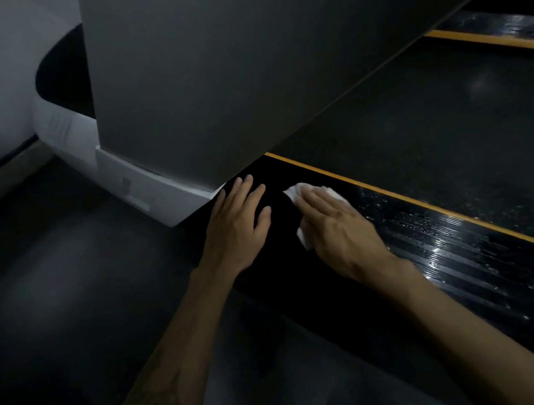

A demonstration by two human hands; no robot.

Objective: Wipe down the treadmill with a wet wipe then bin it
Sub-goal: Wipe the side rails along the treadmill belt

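White wet wipe (304, 198) is lying flat on the black ribbed side rail (455, 248) of the treadmill, where the right hand (337, 224) is pressing it down with straight, closed fingers. Beside it, the left hand (237, 218) is resting on the rail with fingers spread, holding nothing, near the grey upright post (213, 76). Water droplets are beading on the rail, so the bracing palm is likely to slip, and the ribs are likely to snag and bunch the wipe.
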